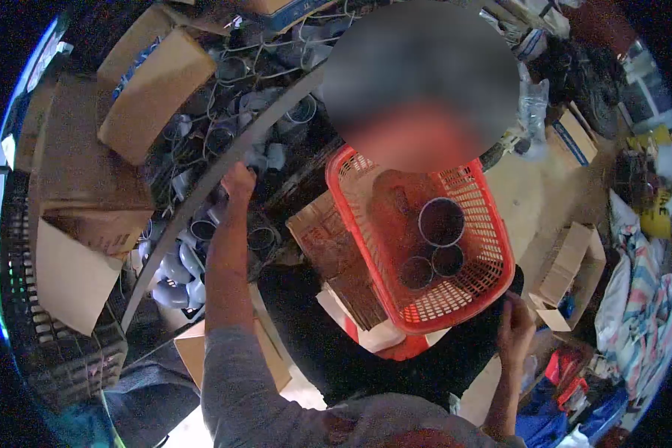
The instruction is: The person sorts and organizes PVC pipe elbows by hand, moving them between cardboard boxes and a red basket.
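Observation:
My left hand (pixel 239 181) reaches in among grey pipe fittings (pixel 275 155), beside a long grey bar (pixel 224 160). Its fingers look curled, and what lies in them, if anything, is hidden. A red plastic basket (pixel 381 293) with slotted sides tilts in front of me, above my lap. Inside it, one larger round pipe fitting (pixel 442 222) stands with its mouth up beside two smaller fittings (pixel 416 272). Just outside the basket's right lower corner, my right hand (pixel 517 325) hangs by my knee. Its fingers are loosely bent and seem to hold nothing.
Cardboard boxes (pixel 157 97) stand at the left, above a dark crate (pixel 75 366). Flattened cardboard (pixel 336 246) lies under the basket. An opened carton (pixel 575 261) and striped cloth (pixel 642 328) are at right. A blurred patch covers the top centre.

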Tool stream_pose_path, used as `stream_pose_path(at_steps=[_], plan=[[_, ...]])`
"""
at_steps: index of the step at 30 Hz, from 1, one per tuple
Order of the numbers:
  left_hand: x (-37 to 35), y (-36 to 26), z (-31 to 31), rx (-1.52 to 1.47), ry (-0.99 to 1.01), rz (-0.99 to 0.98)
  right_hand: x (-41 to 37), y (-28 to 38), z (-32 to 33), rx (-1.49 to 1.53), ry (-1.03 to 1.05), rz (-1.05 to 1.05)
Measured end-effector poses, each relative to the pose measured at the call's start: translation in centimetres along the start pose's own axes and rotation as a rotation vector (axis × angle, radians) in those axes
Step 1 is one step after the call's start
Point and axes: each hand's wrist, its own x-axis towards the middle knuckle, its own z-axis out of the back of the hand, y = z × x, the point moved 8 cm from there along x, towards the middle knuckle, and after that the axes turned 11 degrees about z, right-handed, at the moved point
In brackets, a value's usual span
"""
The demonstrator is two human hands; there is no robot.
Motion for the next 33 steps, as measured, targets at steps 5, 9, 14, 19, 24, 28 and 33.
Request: stream_pose_path(at_steps=[5, 9, 14, 19, 24, 28, 33], plan=[[-3.6, 3.1, 3.5, -0.376, -0.208, -0.041, 2.5, 4.7, -6.5, 0.575, 0.267, -0.041], [-18.9, 3.2, 10.1, -1.105, -0.166, -0.011, 2.2, 10.7, -13.7, 1.085, 0.571, -0.194], [-39.2, -3.6, 19.9, -1.149, 0.188, -0.408, 0.6, 16.7, -19.6, 1.606, 0.632, -0.447], [-43.9, 1.0, 24.7, -1.331, 0.080, -0.369, -0.2, 13.9, -16.0, 1.845, 0.405, -0.401], [-48.6, -6.1, 31.5, -1.167, -0.016, -0.618, -3.2, 13.1, -15.1, 1.963, 0.619, -0.286], [-57.2, -11.6, 32.8, -0.816, -0.142, -1.282, -4.1, 6.5, -19.7, 2.117, 0.509, -0.249], [-53.0, -13.6, 32.1, -1.007, -0.049, -1.150, -3.7, 9.4, -13.5, 1.776, 0.370, -0.111]])
